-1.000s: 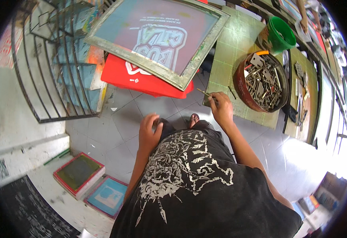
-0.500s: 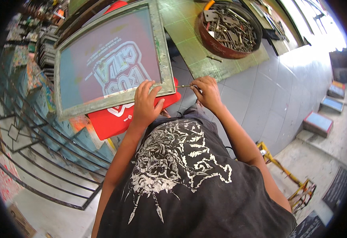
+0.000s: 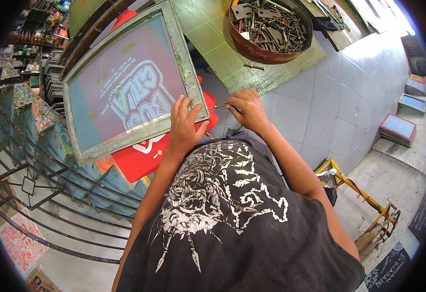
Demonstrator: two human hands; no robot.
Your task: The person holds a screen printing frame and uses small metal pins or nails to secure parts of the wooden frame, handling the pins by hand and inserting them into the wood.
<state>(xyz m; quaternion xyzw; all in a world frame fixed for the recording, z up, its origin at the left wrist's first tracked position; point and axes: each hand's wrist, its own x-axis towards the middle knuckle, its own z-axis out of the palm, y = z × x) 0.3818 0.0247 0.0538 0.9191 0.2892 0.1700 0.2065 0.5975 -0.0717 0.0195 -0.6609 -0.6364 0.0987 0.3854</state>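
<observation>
The screen-printing frame (image 3: 130, 82), a large rectangle with a worn grey-green border and a pinkish mesh carrying a pale mirrored design, lies tilted over a red cloth (image 3: 144, 158) on the grey tiled floor (image 3: 320, 112). Beyond it a green mat (image 3: 222, 53) covers part of the floor, and on that mat stands a round dark-red tin (image 3: 252, 48) heaped with metal hardware.

Both forearms come up from the lower edge past a black printed shirt (image 3: 222, 219). The left hand (image 3: 183, 124) is stretched forward, palm down, its fingers spread apart and pressed flat on the near right corner of the frame. The right hand (image 3: 247, 109) is bent in at the wrist just beside that corner, fingers drawn together and pinched on a thin metal tool (image 3: 220, 105) whose tip points at the frame's edge.

The tool is too slim to tell its kind, and whether its tip touches the frame cannot be made out. The shirt hides the legs and the floor under the person. The cloth is mostly covered by the frame.

Curved black iron railings (image 3: 37, 194) and paint-splashed steps (image 3: 62, 141) run along the left; stacked small frames (image 3: 398, 129) sit at the right, a yellow metal stand (image 3: 359, 194) nearer
</observation>
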